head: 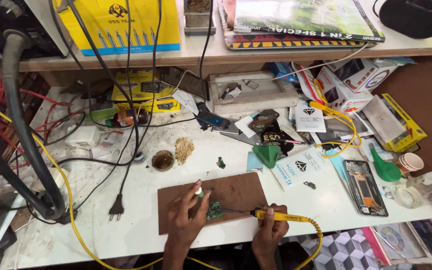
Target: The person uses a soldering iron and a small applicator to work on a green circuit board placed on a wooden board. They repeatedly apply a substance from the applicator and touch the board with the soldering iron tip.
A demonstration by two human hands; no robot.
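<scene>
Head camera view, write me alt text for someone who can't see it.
On a brown board, a person's left hand steadies a small green circuit board while the right hand holds a yellow-handled soldering iron tip against it. The white workbench around holds cables, a black plug and an opened phone.

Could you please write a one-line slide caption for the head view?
Left hand steadies a green circuit board on a brown mat; right hand applies a yellow soldering iron.
</scene>
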